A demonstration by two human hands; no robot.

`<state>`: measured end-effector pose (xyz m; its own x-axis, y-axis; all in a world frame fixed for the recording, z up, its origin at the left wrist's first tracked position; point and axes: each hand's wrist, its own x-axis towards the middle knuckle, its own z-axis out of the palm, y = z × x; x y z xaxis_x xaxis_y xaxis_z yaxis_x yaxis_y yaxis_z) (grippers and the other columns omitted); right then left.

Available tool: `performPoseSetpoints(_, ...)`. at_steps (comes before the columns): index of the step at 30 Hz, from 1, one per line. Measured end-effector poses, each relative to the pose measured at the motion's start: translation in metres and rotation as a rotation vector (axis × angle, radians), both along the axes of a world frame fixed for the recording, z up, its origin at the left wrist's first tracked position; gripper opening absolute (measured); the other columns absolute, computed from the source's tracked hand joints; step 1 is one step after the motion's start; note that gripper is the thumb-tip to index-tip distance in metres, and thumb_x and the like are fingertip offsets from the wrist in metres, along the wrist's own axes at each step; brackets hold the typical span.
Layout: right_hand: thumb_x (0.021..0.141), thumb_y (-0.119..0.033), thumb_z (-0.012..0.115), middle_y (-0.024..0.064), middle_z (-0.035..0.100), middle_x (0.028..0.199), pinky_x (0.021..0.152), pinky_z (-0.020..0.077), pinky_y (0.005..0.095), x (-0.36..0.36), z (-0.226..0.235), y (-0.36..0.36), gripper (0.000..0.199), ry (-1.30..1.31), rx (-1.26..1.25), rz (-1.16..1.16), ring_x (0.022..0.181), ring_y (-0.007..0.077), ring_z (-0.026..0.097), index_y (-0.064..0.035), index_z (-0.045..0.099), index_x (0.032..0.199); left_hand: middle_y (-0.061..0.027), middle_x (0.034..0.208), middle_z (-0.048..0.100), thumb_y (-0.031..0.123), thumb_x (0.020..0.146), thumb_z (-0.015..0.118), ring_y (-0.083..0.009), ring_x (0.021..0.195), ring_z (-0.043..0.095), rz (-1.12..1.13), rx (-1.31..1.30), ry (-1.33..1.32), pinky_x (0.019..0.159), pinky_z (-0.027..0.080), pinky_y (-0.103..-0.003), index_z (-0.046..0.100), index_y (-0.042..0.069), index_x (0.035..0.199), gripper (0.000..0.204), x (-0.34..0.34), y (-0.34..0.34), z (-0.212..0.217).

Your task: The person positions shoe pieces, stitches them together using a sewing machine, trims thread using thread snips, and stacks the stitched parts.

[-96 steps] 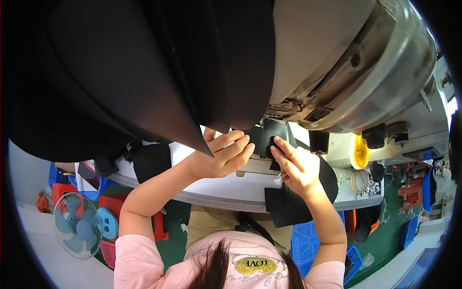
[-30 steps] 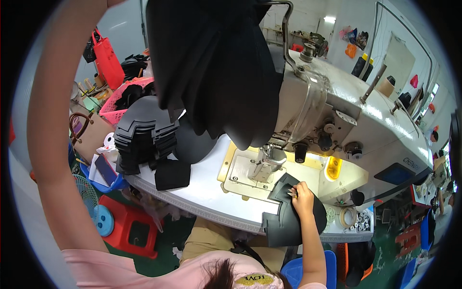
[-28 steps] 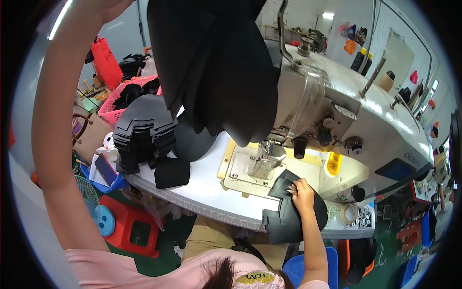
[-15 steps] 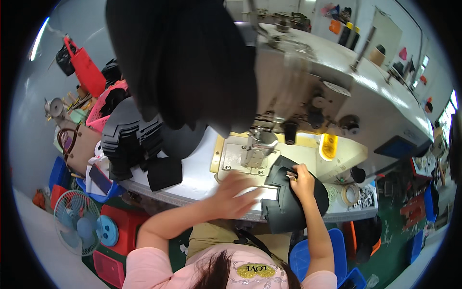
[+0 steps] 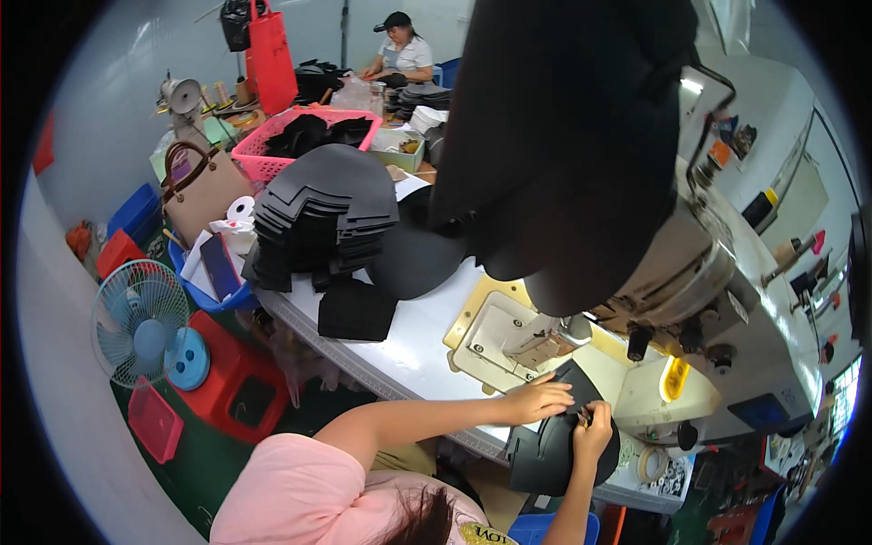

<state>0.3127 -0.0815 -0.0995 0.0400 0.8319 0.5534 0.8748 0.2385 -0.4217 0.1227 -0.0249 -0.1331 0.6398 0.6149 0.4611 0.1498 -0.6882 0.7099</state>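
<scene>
Panels (image 5: 543, 461), smooth, black, curved, underlie the right hand (image 5: 592, 432).

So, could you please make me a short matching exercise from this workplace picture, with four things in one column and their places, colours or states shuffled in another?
Column one
1. Right hand
2. Sewing machine
3. Basket
4. Fan

Column two
A. Pink, with black pieces inside
B. Light blue, toward the picture's left edge
C. Fingers bent, at a flat black piece by the table's front edge
D. Mostly white, toward the picture's right

Right pairs: 1-C, 2-D, 3-A, 4-B
</scene>
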Motion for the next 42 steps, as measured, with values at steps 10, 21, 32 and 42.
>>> performPoseSetpoints(10,0.068,0.017,0.059,0.0115,0.057,0.086,0.067,0.0501,0.0329,-0.001,-0.002,-0.001,0.026,0.073,0.056,-0.011,0.074,0.0257,0.061,0.0026,0.063,0.089,-0.0169,0.111,0.066,0.018,0.089,0.061,-0.0323,0.110,0.058,0.214,-0.055,0.022,0.097,0.044,-0.042,0.068,0.003,0.105,0.023,-0.066,-0.040,-0.006)
performPoseSetpoints(21,0.069,0.018,0.057,0.0109,0.057,0.088,0.066,0.0503,0.0317,-0.004,0.000,-0.003,0.028,0.039,0.068,-0.027,0.073,0.0227,0.061,0.0029,0.062,0.092,-0.0124,0.088,0.062,0.014,0.085,0.064,-0.0303,0.091,0.058,0.234,0.132,-0.153,0.085,0.045,-0.041,0.065,0.001,0.089,0.014,-0.068,-0.047,-0.010)
performPoseSetpoints(32,0.070,0.017,0.058,0.0129,0.058,0.091,0.071,0.0511,0.0339,-0.003,-0.003,-0.002,0.029,0.032,0.094,-0.038,0.077,0.0268,0.062,0.0028,0.062,0.095,-0.0132,0.097,0.063,0.012,0.085,0.064,-0.0305,0.098,0.059,0.186,0.030,-0.076,0.087,0.047,-0.040,0.065,0.001,0.094,0.014,-0.086,-0.055,0.002)
performPoseSetpoints(42,0.071,0.012,0.064,0.0154,0.060,0.092,0.073,0.0497,0.0377,0.000,-0.003,-0.002,0.022,0.046,0.061,0.015,0.081,0.0329,0.062,0.0020,0.060,0.090,-0.0132,0.100,0.064,0.010,0.081,0.065,-0.0322,0.098,0.060,0.763,0.240,0.714,0.086,0.050,-0.041,0.066,0.003,0.102,0.023,-0.318,0.001,0.073)
